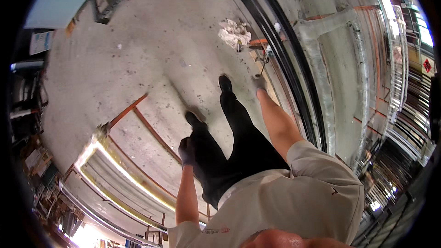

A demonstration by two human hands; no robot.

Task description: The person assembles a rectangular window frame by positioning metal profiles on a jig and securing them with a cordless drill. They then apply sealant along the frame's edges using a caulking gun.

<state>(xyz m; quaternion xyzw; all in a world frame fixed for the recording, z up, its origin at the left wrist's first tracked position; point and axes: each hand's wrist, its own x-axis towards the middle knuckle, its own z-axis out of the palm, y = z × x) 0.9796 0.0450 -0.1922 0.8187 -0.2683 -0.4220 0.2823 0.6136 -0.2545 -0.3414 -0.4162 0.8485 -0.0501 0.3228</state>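
Note:
My right hand (260,83), in a greyish glove, reaches forward beside the long black metal bars (294,48). Its fingers look closed around a thin, dark rod-like tool (263,68), whose exact kind is too small to make out. The tool's far end lies near an orange-brown crossbar (260,41). My left hand (186,151), in a dark glove, hangs beside my left thigh. Its fingers blend into the black trousers, so their pose is unclear.
Crumpled white cloth (234,33) lies on the concrete floor ahead, with a small dark item beside it. A frame with orange-brown legs (156,133) bearing pale wrapped lengths stands at left. Plastic-wrapped bars (317,64) and racks of long metal stock (404,119) are at right.

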